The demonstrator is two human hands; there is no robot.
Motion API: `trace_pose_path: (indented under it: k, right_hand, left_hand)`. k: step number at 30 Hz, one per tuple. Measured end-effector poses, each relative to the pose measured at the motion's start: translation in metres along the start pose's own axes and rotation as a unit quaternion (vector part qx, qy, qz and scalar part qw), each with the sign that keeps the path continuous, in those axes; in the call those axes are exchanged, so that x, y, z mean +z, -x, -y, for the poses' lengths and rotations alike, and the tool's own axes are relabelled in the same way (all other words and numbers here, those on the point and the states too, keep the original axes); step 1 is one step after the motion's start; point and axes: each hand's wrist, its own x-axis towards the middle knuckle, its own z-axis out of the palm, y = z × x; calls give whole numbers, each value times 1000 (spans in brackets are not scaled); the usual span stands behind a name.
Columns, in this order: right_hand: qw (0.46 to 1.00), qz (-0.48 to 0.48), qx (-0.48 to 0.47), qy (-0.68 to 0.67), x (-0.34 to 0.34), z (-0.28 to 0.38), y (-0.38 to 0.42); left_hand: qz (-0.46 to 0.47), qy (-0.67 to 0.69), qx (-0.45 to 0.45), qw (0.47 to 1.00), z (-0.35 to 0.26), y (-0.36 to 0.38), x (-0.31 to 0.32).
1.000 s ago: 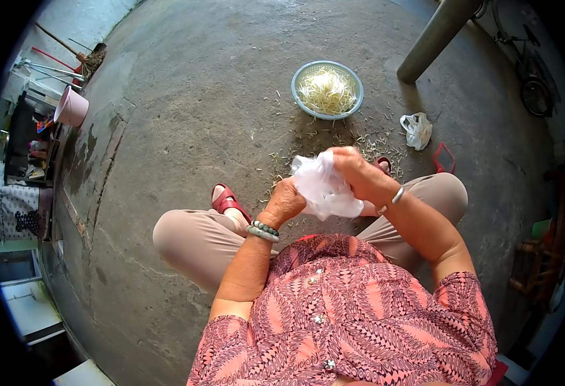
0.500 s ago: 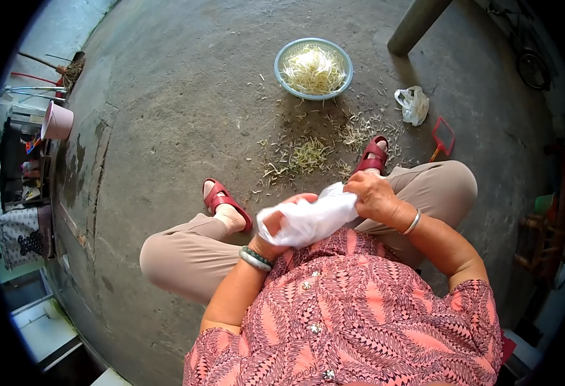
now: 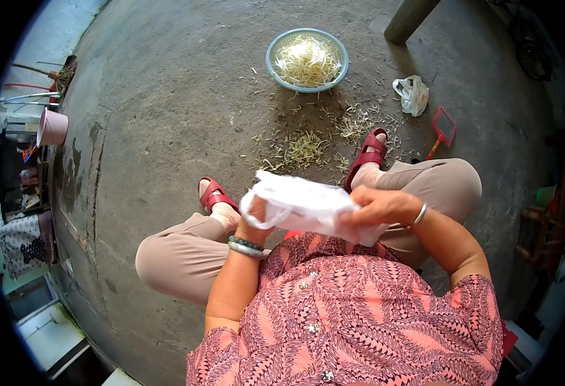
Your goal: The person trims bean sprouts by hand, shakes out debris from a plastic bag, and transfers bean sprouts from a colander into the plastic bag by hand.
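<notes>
A white plastic bag (image 3: 308, 202) is stretched across my lap between both hands, its folds slightly blurred. My left hand (image 3: 255, 213) is at the bag's left end, partly inside a loop of the plastic, and most of its fingers are hidden. At the other end, my right hand (image 3: 382, 206) pinches the bag between thumb and fingers. Beyond my feet stands a light-blue colander (image 3: 271, 69) heaped with bean sprouts (image 3: 307, 61). A loose pile of greenish-yellow trimmings (image 3: 303, 151) lies on the floor nearer to me.
Paler scraps (image 3: 353, 127) are scattered by my right sandal (image 3: 367, 157). Farther right are another plastic bag (image 3: 411, 95), a red-framed fly swatter (image 3: 444, 125) and a pillar (image 3: 411, 20). On the left stand a pink bucket (image 3: 52, 127) and brooms (image 3: 62, 77).
The bag is spread wider and flatter. My left hand has shifted left and up; my right hand has moved slightly right and down along the bag. The view has tilted slightly.
</notes>
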Motion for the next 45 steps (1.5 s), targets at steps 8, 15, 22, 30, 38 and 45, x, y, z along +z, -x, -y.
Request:
trace_pose_path:
  k: [8, 15, 22, 30, 38, 45]
  right_hand:
    - [856, -63, -122, 499, -22, -15, -12]
    - [659, -230, -77, 711, -19, 45, -3]
    - [644, 21, 181, 743, -26, 22, -37]
    - [623, -49, -28, 780, -28, 7, -58]
    - [556, -254, -275, 742, -32, -12, -64]
    - [944, -127, -67, 295, -71, 20, -77]
  left_hand:
    - [193, -397, -151, 885, -27, 25, 18]
    - [279, -915, 20, 289, -39, 7, 81]
    - [282, -888, -211, 297, -55, 6, 60]
    - [142, -972, -11, 186, -45, 5, 17]
    - [96, -906, 279, 305, -55, -9, 37]
    - [44, -539, -23, 841, -89, 0, 12]
